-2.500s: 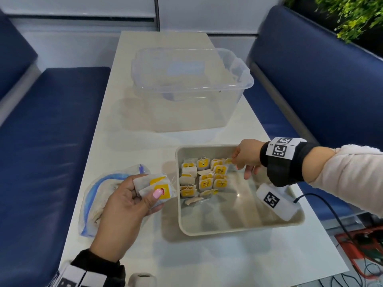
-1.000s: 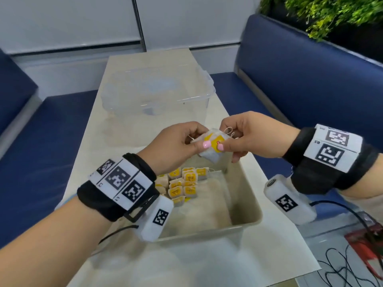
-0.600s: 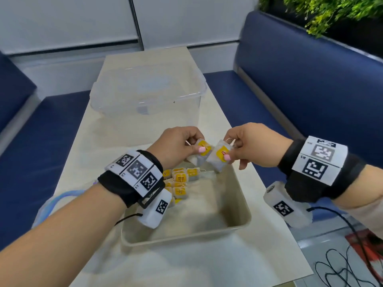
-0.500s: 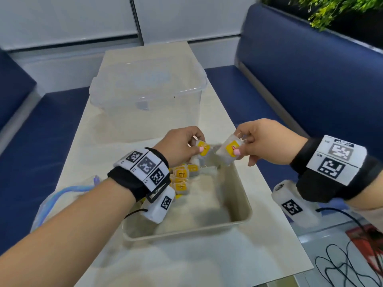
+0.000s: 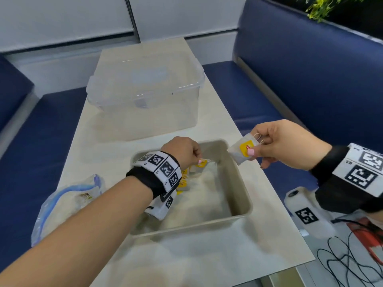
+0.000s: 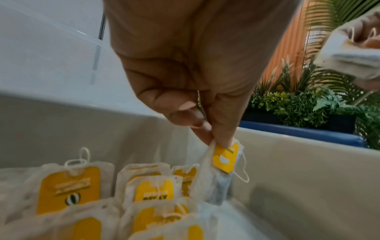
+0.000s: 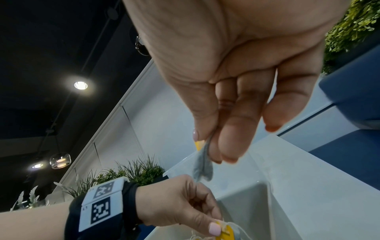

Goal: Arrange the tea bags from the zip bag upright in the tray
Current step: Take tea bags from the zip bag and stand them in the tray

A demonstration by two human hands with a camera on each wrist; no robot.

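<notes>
Several tea bags (image 6: 69,186) stand beneath the left hand (image 5: 182,150), which pinches another; right hand (image 5: 286,146) grips one more; zip bag (image 5: 68,201) holds leftovers.

The pale table (image 5: 238,255) carries the tray (image 5: 246,201), zip bag (image 5: 60,204) and clear lidded box (image 5: 145,96).

Café-style booth: blue benches (image 5: 310,79) (cushioned), table (image 5: 186,255), planter greenery (image 5: 323,7).

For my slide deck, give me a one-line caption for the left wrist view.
Left hand pinches a tea bag by its top, placing it beside upright yellow-tagged tea bags in the beige tray.
</notes>
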